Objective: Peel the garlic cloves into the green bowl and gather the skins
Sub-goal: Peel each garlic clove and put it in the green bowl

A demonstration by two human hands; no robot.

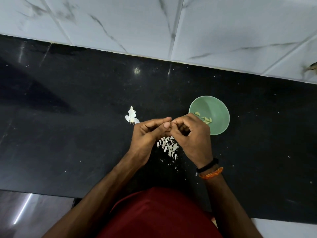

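Black counter [68, 134]: green bowl [217, 107] just beyond right hand [192, 134], touching visually.

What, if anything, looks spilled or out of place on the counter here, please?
Mostly normal peeling mess: the pile of skins lies under the hands, but stray flakes trail toward the counter edge, and the papery garlic husk sits apart, left of the green bowl.
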